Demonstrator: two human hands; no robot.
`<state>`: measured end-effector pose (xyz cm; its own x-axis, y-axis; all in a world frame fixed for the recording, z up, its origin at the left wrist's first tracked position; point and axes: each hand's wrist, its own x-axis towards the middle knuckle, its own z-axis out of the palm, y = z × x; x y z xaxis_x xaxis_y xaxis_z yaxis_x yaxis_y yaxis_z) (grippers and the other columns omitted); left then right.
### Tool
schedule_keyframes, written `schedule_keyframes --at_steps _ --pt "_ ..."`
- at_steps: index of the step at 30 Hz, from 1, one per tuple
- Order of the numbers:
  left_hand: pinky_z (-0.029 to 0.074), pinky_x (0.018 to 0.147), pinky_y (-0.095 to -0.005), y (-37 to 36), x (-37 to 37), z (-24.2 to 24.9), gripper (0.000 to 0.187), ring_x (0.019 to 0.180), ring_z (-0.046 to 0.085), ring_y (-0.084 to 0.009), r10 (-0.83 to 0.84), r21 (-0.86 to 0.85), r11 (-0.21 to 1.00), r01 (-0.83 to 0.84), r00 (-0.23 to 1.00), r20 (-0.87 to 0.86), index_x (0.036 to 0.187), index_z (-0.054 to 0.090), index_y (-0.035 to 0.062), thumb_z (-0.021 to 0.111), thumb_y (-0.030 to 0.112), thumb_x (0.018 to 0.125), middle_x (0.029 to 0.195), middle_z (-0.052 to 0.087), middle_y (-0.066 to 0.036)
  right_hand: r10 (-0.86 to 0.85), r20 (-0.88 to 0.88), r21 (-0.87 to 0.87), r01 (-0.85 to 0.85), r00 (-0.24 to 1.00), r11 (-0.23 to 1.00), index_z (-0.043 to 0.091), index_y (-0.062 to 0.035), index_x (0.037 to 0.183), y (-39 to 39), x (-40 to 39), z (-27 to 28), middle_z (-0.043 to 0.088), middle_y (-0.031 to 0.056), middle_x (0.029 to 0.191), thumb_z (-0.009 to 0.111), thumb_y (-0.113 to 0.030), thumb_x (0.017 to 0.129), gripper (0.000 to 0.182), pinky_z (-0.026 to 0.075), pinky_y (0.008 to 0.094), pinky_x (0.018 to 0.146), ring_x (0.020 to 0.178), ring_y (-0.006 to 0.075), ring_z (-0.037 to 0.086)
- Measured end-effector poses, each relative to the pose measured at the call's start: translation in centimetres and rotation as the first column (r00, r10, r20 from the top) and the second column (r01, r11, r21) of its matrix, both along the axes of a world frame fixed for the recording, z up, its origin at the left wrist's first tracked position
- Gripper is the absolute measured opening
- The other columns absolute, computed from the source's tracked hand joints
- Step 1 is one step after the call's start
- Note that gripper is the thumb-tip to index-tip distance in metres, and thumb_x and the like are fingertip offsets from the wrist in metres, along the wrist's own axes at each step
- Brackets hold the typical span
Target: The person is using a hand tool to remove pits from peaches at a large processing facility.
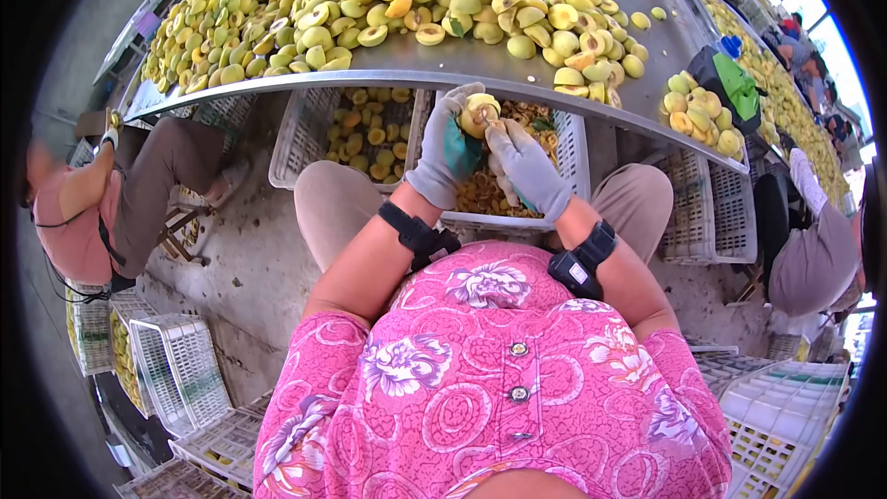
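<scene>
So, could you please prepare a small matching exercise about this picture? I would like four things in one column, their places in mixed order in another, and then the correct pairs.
Things
1. held fruit
2. large fruit pile
3. small fruit group
4. crate with brownish scraps

Places
A. on the metal table, next to a bright green item
B. below both hands
C. in the left grip, with the right grip close against it
D. spread across the middle of the metal table

Pairs: 1-C, 2-D, 3-A, 4-B
</scene>
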<state>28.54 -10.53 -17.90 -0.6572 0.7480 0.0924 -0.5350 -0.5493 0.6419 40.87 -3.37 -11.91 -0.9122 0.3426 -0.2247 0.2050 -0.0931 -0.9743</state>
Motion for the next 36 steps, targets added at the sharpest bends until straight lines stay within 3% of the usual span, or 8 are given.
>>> schedule_keyframes --at_steps 3,9,15,17,24,26,30,36 --pt "0.051 0.084 -0.0365 0.0 0.1 -0.1 0.024 0.092 0.059 -0.0242 0.005 0.044 0.999 -0.013 0.987 0.161 0.110 0.052 0.0033 0.042 0.018 0.095 0.102 0.058 -0.011 0.052 0.013 0.024 -0.052 0.999 0.998 0.048 -0.0104 0.100 0.0 0.0 -0.5 0.045 -0.0020 0.062 0.045 -0.029 0.099 0.019 0.032 0.0241 0.035 0.040 0.0077 0.039" --pt "0.052 0.082 -0.0376 0.4 0.9 1.3 0.031 0.088 0.060 -0.0239 0.209 -0.046 0.975 -0.216 0.970 -0.126 0.106 0.054 0.0032 0.042 0.031 0.098 0.100 0.059 -0.011 0.087 -0.008 -0.064 -0.088 0.996 0.994 0.050 -0.0112 0.099 0.1 0.1 -0.4 0.046 -0.0025 0.061 0.045 -0.032 0.099 0.021 0.031 0.0247 0.035 0.041 0.0076 0.040" --pt "0.054 0.074 -0.0400 0.2 0.6 2.1 0.044 0.081 0.062 -0.0239 -0.021 -0.069 0.997 0.032 0.987 0.162 0.096 0.057 0.0041 0.043 0.046 0.097 0.089 0.061 -0.010 0.167 0.010 -0.165 -0.163 0.986 0.973 0.046 -0.0120 0.100 0.3 0.4 -0.8 0.046 -0.0001 0.058 0.045 -0.041 0.098 0.029 0.031 0.0249 0.030 0.034 0.0101 0.040" --pt "0.055 0.072 -0.0389 0.3 1.3 2.8 0.047 0.078 0.062 -0.0241 0.128 -0.220 0.964 -0.152 0.984 -0.121 0.092 0.057 0.0037 0.044 0.049 0.096 0.086 0.062 -0.011 0.130 -0.037 -0.113 -0.133 0.991 0.985 0.045 -0.0117 0.101 0.5 0.2 -1.6 0.046 -0.0004 0.057 0.045 -0.042 0.097 0.030 0.030 0.0246 0.030 0.035 0.0097 0.040" --pt "0.055 0.071 -0.0366 0.4 0.9 3.0 0.050 0.073 0.062 -0.0228 0.018 -0.169 0.986 -0.014 1.000 0.020 0.091 0.059 0.0022 0.047 0.050 0.095 0.084 0.062 -0.012 0.207 0.002 -0.261 -0.200 0.978 0.944 0.044 -0.0118 0.102 0.9 0.9 -0.8 0.045 -0.0003 0.056 0.045 -0.042 0.097 0.030 0.030 0.0251 0.030 0.034 0.0100 0.039" --pt "0.054 0.070 -0.0354 0.5 1.3 3.2 0.052 0.073 0.061 -0.0223 0.121 -0.261 0.947 -0.189 0.959 -0.255 0.089 0.060 0.0010 0.048 0.051 0.094 0.084 0.062 -0.011 0.178 -0.045 -0.209 -0.184 0.983 0.961 0.044 -0.0115 0.102 0.7 1.0 -1.1 0.044 -0.0003 0.055 0.046 -0.043 0.097 0.032 0.030 0.0250 0.030 0.033 0.0097 0.038" --pt "0.053 0.067 -0.0335 0.1 1.0 3.9 0.054 0.071 0.061 -0.0214 -0.022 -0.219 0.976 0.008 0.998 -0.063 0.087 0.061 0.0001 0.049 0.052 0.093 0.082 0.062 -0.011 0.226 0.005 -0.282 -0.216 0.974 0.935 0.045 -0.0117 0.100 1.0 1.6 -0.5 0.043 -0.0013 0.054 0.047 -0.045 0.096 0.034 0.029 0.0252 0.030 0.033 0.0092 0.038" --pt "0.051 0.064 -0.0312 -0.1 0.6 4.5 0.055 0.069 0.061 -0.0209 -0.150 -0.383 0.923 0.038 0.952 -0.266 0.083 0.062 -0.0002 0.049 0.052 0.093 0.078 0.063 -0.012 0.291 -0.009 -0.421 -0.267 0.957 0.867 0.047 -0.0115 0.098 1.7 1.8 -1.6 0.043 -0.0031 0.054 0.049 -0.050 0.094 0.039 0.027 0.0243 0.030 0.033 0.0090 0.038"
